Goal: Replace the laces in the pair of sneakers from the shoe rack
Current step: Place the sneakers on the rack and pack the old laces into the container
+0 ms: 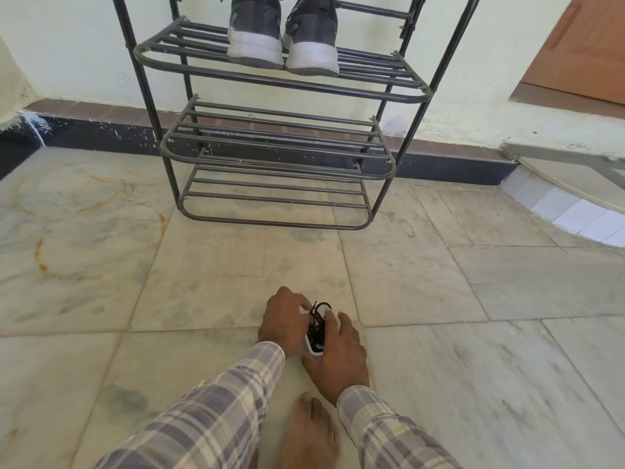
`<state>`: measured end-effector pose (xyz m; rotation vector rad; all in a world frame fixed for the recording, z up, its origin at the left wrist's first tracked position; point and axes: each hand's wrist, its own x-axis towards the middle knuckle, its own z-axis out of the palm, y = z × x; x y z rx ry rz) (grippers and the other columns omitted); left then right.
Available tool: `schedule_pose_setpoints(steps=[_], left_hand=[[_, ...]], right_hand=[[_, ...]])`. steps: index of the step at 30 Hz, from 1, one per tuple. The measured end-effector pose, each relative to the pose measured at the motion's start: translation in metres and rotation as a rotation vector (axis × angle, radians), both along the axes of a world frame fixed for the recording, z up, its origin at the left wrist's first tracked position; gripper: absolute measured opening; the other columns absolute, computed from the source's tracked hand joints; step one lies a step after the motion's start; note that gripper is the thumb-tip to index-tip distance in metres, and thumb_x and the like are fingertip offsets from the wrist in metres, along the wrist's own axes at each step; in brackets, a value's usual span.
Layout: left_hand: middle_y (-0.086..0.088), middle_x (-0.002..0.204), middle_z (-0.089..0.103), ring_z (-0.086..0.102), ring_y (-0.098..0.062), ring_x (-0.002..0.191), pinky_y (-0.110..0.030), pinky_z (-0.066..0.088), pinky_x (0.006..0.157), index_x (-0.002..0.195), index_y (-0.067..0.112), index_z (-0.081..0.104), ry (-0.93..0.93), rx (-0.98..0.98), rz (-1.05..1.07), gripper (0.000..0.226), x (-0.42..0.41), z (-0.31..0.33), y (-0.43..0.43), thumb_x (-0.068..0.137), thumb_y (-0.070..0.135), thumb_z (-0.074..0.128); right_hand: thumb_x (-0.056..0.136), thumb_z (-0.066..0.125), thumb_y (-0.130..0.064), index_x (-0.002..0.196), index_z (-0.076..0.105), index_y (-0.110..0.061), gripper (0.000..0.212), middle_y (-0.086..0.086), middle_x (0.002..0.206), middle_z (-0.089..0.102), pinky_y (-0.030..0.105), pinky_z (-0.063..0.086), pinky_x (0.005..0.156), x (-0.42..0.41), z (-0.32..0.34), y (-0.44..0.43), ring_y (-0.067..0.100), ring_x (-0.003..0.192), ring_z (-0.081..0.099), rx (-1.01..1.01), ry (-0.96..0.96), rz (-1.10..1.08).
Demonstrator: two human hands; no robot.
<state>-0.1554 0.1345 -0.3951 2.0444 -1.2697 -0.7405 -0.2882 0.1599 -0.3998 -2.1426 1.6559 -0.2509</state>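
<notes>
Clutching laces (318, 321): L grip (284, 319), R grip (340, 355)

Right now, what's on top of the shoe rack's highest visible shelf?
Pair of sneakers on the shoe rack, heels toward camera. Toes and laces are cut off at the frame top. Left hand and right hand grip a lace bundle.

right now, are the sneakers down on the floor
No, both sneakers sit heels-out on a shelf of the shoe rack.
</notes>
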Motion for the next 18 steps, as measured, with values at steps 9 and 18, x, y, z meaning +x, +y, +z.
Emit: schedule_pose_setpoints(steps=[9,18], left_hand=[[-0.007,0.11,0.063,0.061,-0.025,0.105,-0.023,0.044,0.084,0.113,0.012,0.064,0.224,0.102,0.245,0.025,0.007,-0.006,0.006,0.089,0.015,0.07],[-0.015,0.127,0.055,0.057,-0.035,0.117,-0.041,0.05,0.093,0.122,0.01,0.044,-0.007,0.35,0.156,0.032,-0.028,-0.004,0.004,0.091,0.013,0.051]], right_hand=[[0.087,0.063,-0.031,0.142,0.043,-0.019,0.06,0.004,0.132,0.044,0.038,0.045,0.098,-0.006,-0.001,-0.006,0.024,0.121,0.044,-0.03,-0.221,-0.182],[0.085,0.064,-0.031,0.135,0.049,-0.017,0.054,0.003,0.131,0.044,0.037,0.046,0.092,-0.033,-0.001,-0.013,0.024,0.117,0.044,-0.055,-0.168,-0.284]])
